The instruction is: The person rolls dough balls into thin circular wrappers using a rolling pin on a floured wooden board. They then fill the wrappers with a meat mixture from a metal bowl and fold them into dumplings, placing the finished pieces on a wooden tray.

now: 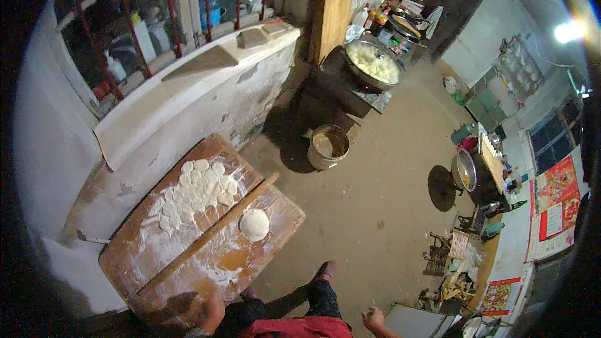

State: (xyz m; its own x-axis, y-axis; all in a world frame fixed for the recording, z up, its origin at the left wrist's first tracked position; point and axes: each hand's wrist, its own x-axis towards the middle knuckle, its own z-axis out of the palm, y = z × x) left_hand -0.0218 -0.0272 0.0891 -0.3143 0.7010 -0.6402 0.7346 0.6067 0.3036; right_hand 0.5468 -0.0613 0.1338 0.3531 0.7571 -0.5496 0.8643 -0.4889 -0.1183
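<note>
My left hand (210, 312) is over the near edge of a flour-dusted wooden board (164, 253); motion blur hides its fingers and whether it holds anything. Out to the right, beyond my red garment (300, 327), my right hand (373, 320) hangs in the air with curled fingers, and no object shows in it. A long wooden rolling pin (211, 232) lies diagonally across the board. To its left spreads a group of small flattened dough rounds (197, 188), floured and partly overlapping. A smooth ball of dough (254, 225) rests to the right of the pin.
A bucket (324, 150) stands on the floor past the board. Farther off, a lidded pan (373, 63) with pale food sits on a stove. Along the right wall are a metal basin (466, 169), a wooden board (491, 162) and a pile of firewood (455, 286).
</note>
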